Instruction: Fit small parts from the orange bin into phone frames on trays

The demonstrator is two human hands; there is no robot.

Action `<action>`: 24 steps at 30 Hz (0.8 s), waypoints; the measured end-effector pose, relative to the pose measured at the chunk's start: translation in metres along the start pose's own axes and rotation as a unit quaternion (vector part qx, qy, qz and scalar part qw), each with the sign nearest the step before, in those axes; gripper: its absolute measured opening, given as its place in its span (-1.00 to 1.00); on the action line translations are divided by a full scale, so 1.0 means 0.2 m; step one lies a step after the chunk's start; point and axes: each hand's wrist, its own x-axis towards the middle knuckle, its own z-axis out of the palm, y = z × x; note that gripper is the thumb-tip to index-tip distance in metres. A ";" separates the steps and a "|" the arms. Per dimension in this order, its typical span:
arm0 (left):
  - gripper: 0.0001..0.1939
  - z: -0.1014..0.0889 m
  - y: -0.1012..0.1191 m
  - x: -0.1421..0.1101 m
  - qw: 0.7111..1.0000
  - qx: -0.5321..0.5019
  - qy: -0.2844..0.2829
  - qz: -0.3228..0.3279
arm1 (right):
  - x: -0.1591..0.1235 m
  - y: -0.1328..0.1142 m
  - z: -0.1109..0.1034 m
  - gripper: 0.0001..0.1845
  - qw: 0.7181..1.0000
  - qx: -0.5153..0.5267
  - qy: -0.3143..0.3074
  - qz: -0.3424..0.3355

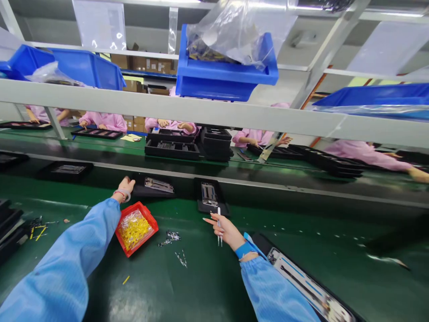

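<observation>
My left hand (125, 187) reaches forward in a blue sleeve and grips the left edge of a black tray (153, 186) that carries a metal phone frame on the conveyor belt. My right hand (224, 228) hovers over the green bench, fingers closed on silver tweezers (219, 226) that point downward. Just beyond it lies a second black tray (212, 197) with a phone frame. A red bin (136, 228) of small yellow parts in a clear bag sits between my arms. Another tray with a phone part (311, 286) lies by my right forearm.
Small metal clips (170, 237) lie scattered on the green mat. Stacked black trays (10, 228) stand at the left edge. Blue bins (224, 74) sit on the overhead shelf. Several co-workers in pink sleeves (174, 125) work across the belt, with more black trays (187, 145).
</observation>
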 end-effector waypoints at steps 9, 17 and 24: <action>-0.78 -0.26 0.16 -0.18 0.980 -0.168 -0.077 0.080 | -0.27 -0.08 0.00 -0.75 0.993 0.008 -0.085 -0.082; -0.53 -0.17 0.27 -0.56 0.878 -0.149 -0.409 0.200 | -0.56 0.02 -0.11 -0.62 0.944 -0.161 -0.285 -0.043; -0.65 0.18 0.29 -0.72 0.826 -0.029 -0.490 0.276 | -0.83 0.50 -0.29 -0.43 0.967 -0.200 -0.153 0.050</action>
